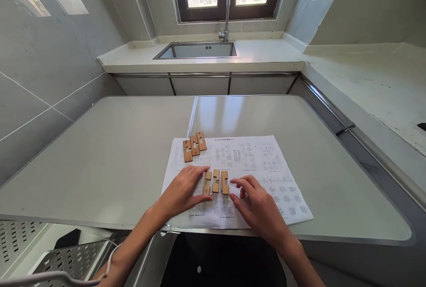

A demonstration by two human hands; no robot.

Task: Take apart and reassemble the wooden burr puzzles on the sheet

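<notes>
Three notched wooden puzzle pieces stand side by side on a printed sheet (239,216): a left piece (207,183), a middle piece (216,187) and a right piece (225,188), with narrow gaps between them. My left hand (183,187) is at the left piece, index finger by its far end and thumb by its near end; whether they touch it I cannot tell. To the right of the row, my right hand (254,200) is open, its fingers loosely bent and apart, close to the right piece. Three flat slotted wooden pieces (195,146) lie in a stepped row at the sheet's far left corner.
The sheet lies on a pale folding table (100,158) with a seam at its far middle. Beyond are a counter with a sink (199,50) and a faucet (227,12). A perforated metal rack (73,258) and a white cable (109,260) are at lower left.
</notes>
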